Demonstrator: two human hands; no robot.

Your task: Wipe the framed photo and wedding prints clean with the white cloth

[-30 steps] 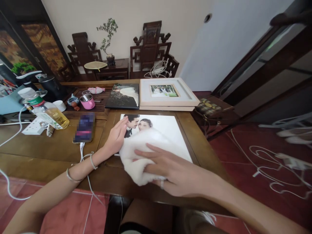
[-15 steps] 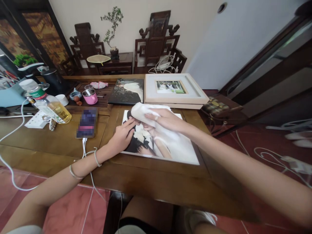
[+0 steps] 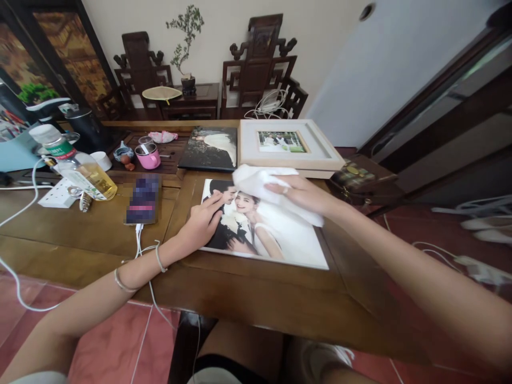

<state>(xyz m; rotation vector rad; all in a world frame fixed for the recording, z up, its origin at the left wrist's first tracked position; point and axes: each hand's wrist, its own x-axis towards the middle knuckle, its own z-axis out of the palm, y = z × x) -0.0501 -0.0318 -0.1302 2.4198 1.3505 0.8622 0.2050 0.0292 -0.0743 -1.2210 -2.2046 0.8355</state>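
A large wedding photo print (image 3: pixel 276 234) lies flat on the wooden table (image 3: pixel 100 234). My left hand (image 3: pixel 202 224) rests on its left edge, fingers stretched flat, pinning it down. My right hand (image 3: pixel 304 194) presses a white cloth (image 3: pixel 260 181) onto the print's far right part, fingers closed over the cloth.
Behind the print lie a dark photo print (image 3: pixel 210 149) and a white framed picture (image 3: pixel 286 146). To the left are a phone (image 3: pixel 142 200) on a white cable, a bottle of yellow liquid (image 3: pixel 78 173), a power strip (image 3: pixel 60 193) and a pink mug (image 3: pixel 148 157). A patterned bag (image 3: pixel 356 178) sits at right.
My right hand swept the cloth from the near edge of the print up to its far edge, then rightward. My left hand stayed on the left edge.
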